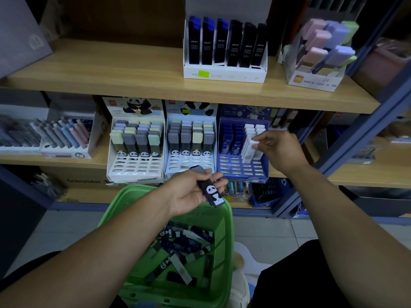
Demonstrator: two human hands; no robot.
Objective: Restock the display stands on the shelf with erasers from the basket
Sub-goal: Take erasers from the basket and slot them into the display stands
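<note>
Gripping panda eraser [211, 190] in left hand [193, 192] (over basket [224, 221]), right hand [279, 150] pinching white eraser [250, 150]

We logged both forearms bare, no sleeves in view | left hand [191, 192] and right hand [281, 150] ungloved | no watch or bracelet seen | dark, black-looking garment showed at lower frame edges by both arms.

One wide-angle camera sits on my head, facing forward and down. It views the shelf [200, 96] and basket [142, 196] closely.
</note>
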